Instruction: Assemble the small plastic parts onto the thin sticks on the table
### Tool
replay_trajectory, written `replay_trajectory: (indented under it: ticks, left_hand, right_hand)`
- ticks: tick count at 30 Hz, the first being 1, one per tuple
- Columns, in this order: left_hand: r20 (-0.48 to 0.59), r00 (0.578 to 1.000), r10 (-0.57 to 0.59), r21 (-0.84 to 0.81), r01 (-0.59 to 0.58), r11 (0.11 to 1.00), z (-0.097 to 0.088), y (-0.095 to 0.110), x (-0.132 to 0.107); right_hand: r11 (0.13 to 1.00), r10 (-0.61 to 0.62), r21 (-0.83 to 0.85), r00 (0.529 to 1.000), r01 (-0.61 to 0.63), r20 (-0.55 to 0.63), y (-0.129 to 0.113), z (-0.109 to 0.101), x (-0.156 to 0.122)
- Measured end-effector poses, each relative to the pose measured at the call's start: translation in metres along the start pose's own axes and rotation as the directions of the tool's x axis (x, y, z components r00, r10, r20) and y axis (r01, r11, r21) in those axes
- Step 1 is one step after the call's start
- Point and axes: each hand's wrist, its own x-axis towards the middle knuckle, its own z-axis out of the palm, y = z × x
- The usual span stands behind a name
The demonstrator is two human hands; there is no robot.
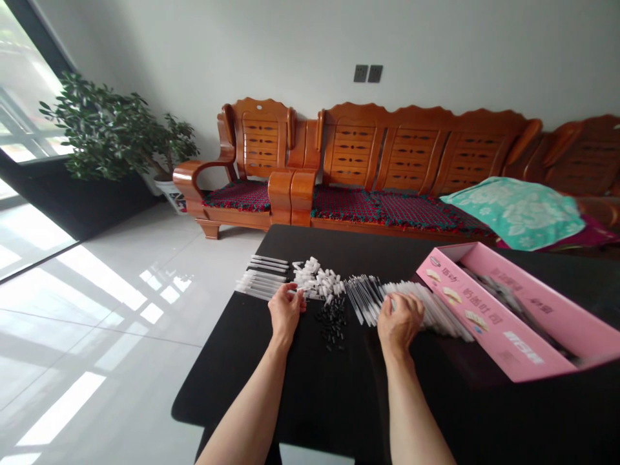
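On a black table [271, 387], my left hand [285, 310] reaches into the middle of the spread parts, with its fingertips at the edge of a heap of small white plastic pen caps [314, 278]. Whether it grips anything is hidden. A row of white-barrelled pens [264, 278] lies to its left, and a scatter of small black pen parts [333, 323] lies just to its right. My right hand [400, 320] rests on a fanned pile of thin clear pen tubes [368, 298], its fingers curled over them.
An open pink cardboard box [489, 310] stands on the table's right side, with dark contents blurred. The table's left edge drops to a glossy tile floor. Beyond stand a wooden sofa with red seat pads, a teal cloth and a potted plant.
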Motion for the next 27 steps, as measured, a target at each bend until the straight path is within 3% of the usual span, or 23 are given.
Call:
replay_trajectory:
  ticks: [7,10,13,17,21,27]
  left_hand:
    - [0.021,1.000,-0.001,0.101,-0.001,0.995,0.000,0.007,-0.004]
    - [-0.037,0.997,0.065,0.178,-0.058,0.982,-0.006,0.007,0.001]
    - [-0.115,0.980,0.165,0.315,-0.122,0.941,-0.026,0.006,0.011]
    - [-0.206,0.957,0.203,0.522,-0.068,0.850,-0.065,0.008,0.025]
    - [-0.131,0.974,0.186,0.713,-0.037,0.700,-0.088,0.009,0.026]
    - [-0.001,0.991,0.134,0.810,-0.077,0.581,-0.087,0.011,0.015]
  right_hand:
    - [0.996,-0.056,0.070,0.998,0.055,0.009,-0.021,0.000,-0.001]
    - [0.993,-0.078,0.085,0.997,0.077,0.008,-0.024,0.000,-0.002]
    - [0.992,-0.081,0.094,0.997,0.081,0.002,-0.026,0.000,-0.004]
    - [0.991,-0.074,0.109,0.997,0.074,-0.002,-0.027,0.001,-0.004]
    - [0.993,-0.059,0.104,0.998,0.060,-0.008,-0.028,0.000,-0.003]
    - [0.993,-0.062,0.100,0.998,0.063,-0.013,-0.028,0.000,-0.004]
